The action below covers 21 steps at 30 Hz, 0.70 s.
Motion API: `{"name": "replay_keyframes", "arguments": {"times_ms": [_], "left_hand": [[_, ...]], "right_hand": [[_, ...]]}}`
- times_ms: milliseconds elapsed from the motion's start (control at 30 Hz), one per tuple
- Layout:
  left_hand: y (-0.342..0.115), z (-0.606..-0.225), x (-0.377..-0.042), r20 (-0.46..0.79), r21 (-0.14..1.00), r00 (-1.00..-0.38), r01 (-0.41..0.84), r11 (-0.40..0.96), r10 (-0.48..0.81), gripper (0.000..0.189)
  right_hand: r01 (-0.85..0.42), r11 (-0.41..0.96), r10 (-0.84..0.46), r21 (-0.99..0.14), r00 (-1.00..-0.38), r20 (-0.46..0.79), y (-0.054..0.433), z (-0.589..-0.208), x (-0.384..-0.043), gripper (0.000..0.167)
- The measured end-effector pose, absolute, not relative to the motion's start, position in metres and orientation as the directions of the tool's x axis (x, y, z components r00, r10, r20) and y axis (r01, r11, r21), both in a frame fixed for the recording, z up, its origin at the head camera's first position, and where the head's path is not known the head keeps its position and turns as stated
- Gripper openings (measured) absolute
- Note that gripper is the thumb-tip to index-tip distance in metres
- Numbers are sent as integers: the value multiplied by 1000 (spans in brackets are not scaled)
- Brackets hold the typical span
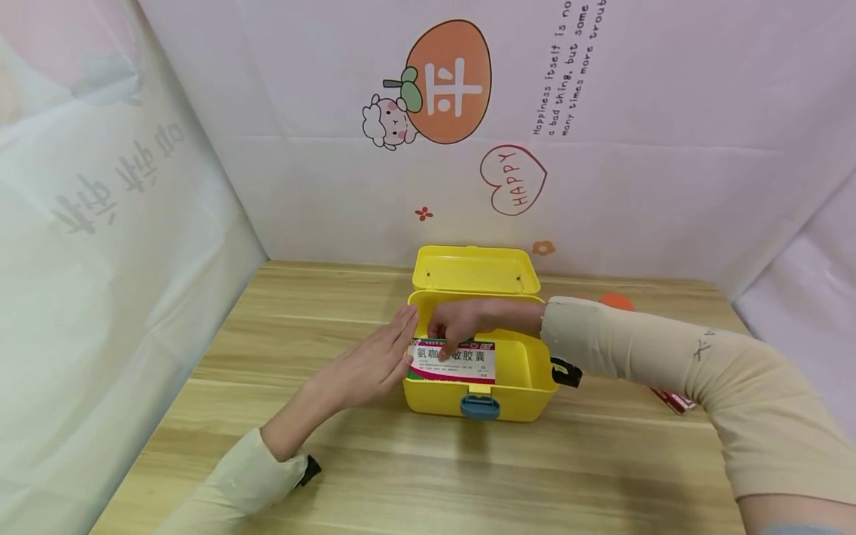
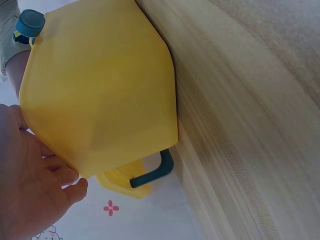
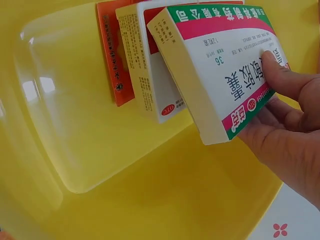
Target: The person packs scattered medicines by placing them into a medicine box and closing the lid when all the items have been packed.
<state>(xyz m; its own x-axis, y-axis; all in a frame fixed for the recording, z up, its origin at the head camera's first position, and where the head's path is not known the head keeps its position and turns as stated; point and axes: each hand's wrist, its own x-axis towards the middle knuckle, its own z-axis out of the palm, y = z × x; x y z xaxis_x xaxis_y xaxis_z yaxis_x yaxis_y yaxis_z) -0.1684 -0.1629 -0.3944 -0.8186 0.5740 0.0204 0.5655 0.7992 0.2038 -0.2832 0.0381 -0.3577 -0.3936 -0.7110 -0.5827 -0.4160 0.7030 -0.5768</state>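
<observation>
My right hand (image 1: pixel 461 321) reaches into an open yellow storage box (image 1: pixel 435 400) and pinches a medicine box (image 1: pixel 476 370) with green and magenta bands between thumb and fingers. In the right wrist view this medicine box (image 3: pixel 215 70) is tilted, with a white medicine box (image 3: pixel 157 90) and an orange packet (image 3: pixel 114 57) beside it inside the yellow box. Outstretched, the fingers of my left hand (image 1: pixel 371 364) rest against the yellow box's left rim. The left wrist view shows that hand (image 2: pixel 35 175) at the edge of the yellow wall (image 2: pixel 100 85).
The yellow lid (image 1: pixel 476 269) stands raised at the back, near the printed cloth wall (image 1: pixel 321 193). A blue-grey latch (image 1: pixel 480 406) hangs at the front. On the wooden table (image 1: pixel 374 475), a round orange item (image 1: pixel 617 301) and a red-and-white pack (image 1: pixel 674 402) lie right, partly behind my right sleeve.
</observation>
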Motion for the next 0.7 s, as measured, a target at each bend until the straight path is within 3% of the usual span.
{"name": "replay_keyframes", "arguments": {"times_ms": [367, 700], "left_hand": [[-160, -392, -167, 16, 192, -819, 566, 802, 574, 65], [-160, -391, -165, 19, 181, -822, 562, 807, 569, 64]], "right_hand": [[-494, 731, -682, -471, -510, -524, 41, -363, -277, 28], [-526, 712, -702, -465, -515, -492, 42, -359, -274, 23]]}}
